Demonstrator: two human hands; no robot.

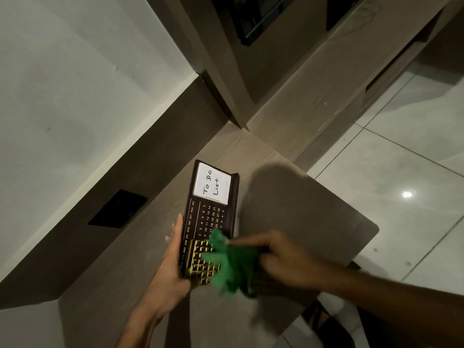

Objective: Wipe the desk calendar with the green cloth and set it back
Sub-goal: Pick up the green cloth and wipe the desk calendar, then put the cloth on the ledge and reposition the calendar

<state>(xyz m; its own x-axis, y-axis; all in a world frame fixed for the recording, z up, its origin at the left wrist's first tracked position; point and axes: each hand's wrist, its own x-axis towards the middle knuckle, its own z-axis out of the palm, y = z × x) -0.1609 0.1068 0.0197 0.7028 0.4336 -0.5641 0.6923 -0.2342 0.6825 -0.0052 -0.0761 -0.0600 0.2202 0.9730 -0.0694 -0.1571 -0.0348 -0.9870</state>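
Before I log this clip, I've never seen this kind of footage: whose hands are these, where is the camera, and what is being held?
There is no machine here. A person wears one wide-angle camera on the head, looking down at their own two hands above a wooden desk. The left hand holds a dark desk calendar by its edge; a white note on it reads "To Do List". The right hand has a grip on a bunched green cloth, pressed to the calendar's near end. The right hand is blurred.

Brown wood-grain desk [288, 187], corner
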